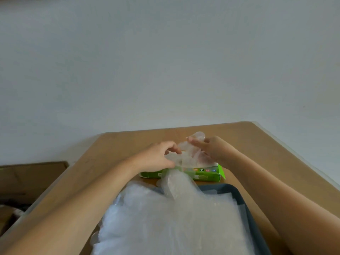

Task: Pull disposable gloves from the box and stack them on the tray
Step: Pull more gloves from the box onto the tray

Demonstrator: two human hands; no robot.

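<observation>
Both hands [156, 157] [215, 150] pinch glove [189, 157] above box [206, 176], near tray [246, 205].

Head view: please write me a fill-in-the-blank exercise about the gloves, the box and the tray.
The box is ____ in colour.
The tray with the stack of gloves stands ____ the box and the person.
The left hand and the right hand pinch a clear glove above the ____.
Missing words: green; between; box.
</observation>
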